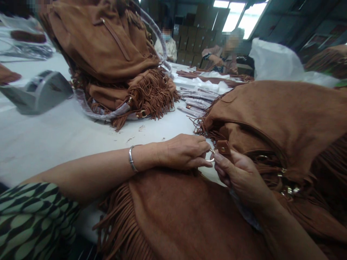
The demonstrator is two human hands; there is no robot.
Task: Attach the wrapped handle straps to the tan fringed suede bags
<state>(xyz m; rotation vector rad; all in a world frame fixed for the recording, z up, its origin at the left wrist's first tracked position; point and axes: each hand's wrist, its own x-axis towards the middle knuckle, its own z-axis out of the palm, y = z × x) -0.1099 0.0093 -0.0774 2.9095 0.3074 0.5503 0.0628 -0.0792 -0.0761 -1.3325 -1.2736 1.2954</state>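
Note:
My left hand (184, 151), with a silver bracelet at the wrist, pinches a metal ring (210, 159) from the left. From the other side my right hand (238, 171) has its fingers closed around the end of a brown strap (223, 148), which has a round metal stud, and its thumb meets the ring. Whether the strap passes through the ring I cannot tell. Below both hands lies a brown suede bag (184, 213) with long fringe along its left side. Plastic film hangs beneath my right hand.
More brown fringed bags stand at the back left (108, 50) and on the right (276, 112). A grey tape dispenser (43, 92) sits on the white table (35, 141). Plastic-wrapped straps (197, 99) lie farther back. Two people are across the table, with stacked cartons (189, 39) behind.

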